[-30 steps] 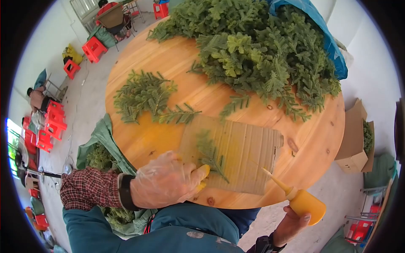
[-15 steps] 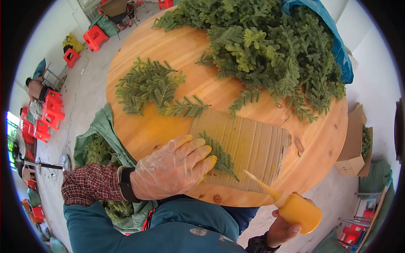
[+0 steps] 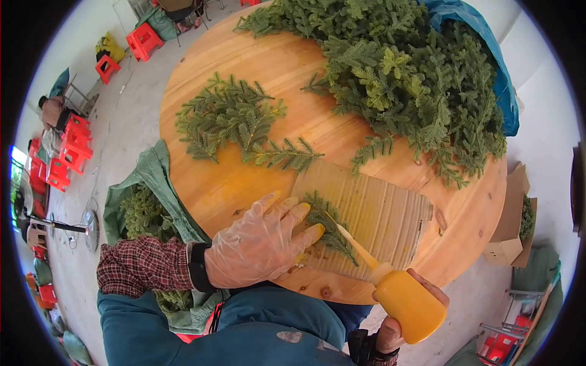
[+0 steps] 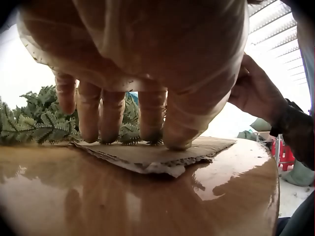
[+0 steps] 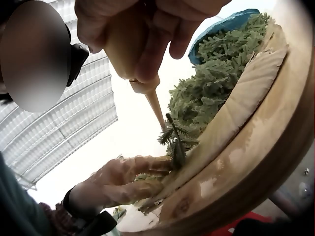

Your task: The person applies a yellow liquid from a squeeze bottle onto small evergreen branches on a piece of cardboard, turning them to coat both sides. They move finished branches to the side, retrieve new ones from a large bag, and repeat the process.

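My left hand (image 3: pixel 253 244), in a clear plastic glove with yellow-stained fingertips, has its fingers stretched out over the left side of a cardboard sheet (image 3: pixel 390 210). Those fingertips meet the end of a small green fir sprig (image 3: pixel 336 238) lying on the sheet. In the left wrist view the fingers (image 4: pixel 113 110) point down to the cardboard. My bare right hand (image 3: pixel 390 332) grips a yellow squeeze bottle (image 3: pixel 412 305), tilted with its long thin nozzle over the sprig. In the right wrist view, the nozzle tip (image 5: pixel 162 123) is right at the sprig's needles.
A small heap of fir sprigs (image 3: pixel 229 119) lies on the left of the round wooden table (image 3: pixel 201 67). At the back, a large fir pile (image 3: pixel 403 79) spills from a blue bag (image 3: pixel 503 73). A green sack (image 3: pixel 152 177) stands at the left edge, a cardboard box (image 3: pixel 510 235) at right.
My left hand has gone from curled fingers near the sprig to spread fingers at its end. The right hand has brought the bottle leftward, its nozzle now over the sprig.
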The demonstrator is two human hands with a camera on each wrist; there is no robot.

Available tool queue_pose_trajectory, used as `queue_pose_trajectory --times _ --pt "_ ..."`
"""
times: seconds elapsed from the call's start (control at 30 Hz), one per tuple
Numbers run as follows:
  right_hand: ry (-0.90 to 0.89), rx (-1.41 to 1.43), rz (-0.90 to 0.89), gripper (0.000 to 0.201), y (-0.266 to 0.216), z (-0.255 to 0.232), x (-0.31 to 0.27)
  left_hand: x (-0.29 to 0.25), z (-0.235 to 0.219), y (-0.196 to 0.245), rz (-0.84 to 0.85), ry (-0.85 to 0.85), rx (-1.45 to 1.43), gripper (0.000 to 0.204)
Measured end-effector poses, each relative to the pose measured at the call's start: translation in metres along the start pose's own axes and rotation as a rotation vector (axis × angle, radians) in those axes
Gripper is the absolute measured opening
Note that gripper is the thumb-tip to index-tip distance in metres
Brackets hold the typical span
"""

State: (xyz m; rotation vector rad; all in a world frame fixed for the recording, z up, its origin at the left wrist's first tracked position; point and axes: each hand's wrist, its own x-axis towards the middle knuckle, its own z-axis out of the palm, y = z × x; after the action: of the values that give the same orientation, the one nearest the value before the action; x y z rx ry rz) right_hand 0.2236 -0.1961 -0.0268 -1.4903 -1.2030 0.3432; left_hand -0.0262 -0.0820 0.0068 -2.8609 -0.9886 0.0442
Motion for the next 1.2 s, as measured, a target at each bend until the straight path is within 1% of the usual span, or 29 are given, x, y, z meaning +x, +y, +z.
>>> queue_pose_trajectory --times 0.07,0.13,0.17,0.23,0.37,0.53,0.67,0.77,1.03,1.2 --pt "-0.028 0.003 0.025 0.102 -0.009 0.005 0.003 0.000 0.002 0.000 0.006 -0.009 0.011 0.066" --pt "-0.045 0.003 0.035 0.102 -0.010 0.007 0.004 0.001 0.002 0.000 0.012 0.050 -0.012 0.048" --pt "-0.036 0.074 0.044 0.097 -0.007 0.009 0.004 0.001 0.003 0.000 0.016 0.080 -0.023 0.041" --pt "-0.016 0.215 0.063 0.093 -0.002 0.011 0.003 0.001 0.004 0.000 0.016 0.077 -0.024 0.041" --pt "0.010 0.263 0.082 0.092 -0.004 0.018 0.006 0.000 0.006 0.000 0.019 0.070 -0.031 0.041" --pt "0.008 0.255 0.091 0.090 -0.006 0.022 0.008 -0.001 0.008 0.000 0.023 0.072 -0.056 0.043" --pt "0.012 0.237 0.073 0.090 -0.007 0.018 0.006 -0.001 0.008 -0.001 0.031 0.062 -0.046 0.044" --pt "-0.026 0.204 0.063 0.088 -0.006 0.011 0.004 0.000 0.006 -0.001 0.031 0.056 -0.045 0.044" --pt "-0.008 0.212 0.012 0.087 -0.004 0.018 0.008 0.000 0.007 0.000 0.024 0.057 -0.042 0.043" --pt "-0.023 0.193 0.000 0.086 0.000 0.011 0.005 0.001 0.007 0.000 0.015 0.059 -0.067 0.043"
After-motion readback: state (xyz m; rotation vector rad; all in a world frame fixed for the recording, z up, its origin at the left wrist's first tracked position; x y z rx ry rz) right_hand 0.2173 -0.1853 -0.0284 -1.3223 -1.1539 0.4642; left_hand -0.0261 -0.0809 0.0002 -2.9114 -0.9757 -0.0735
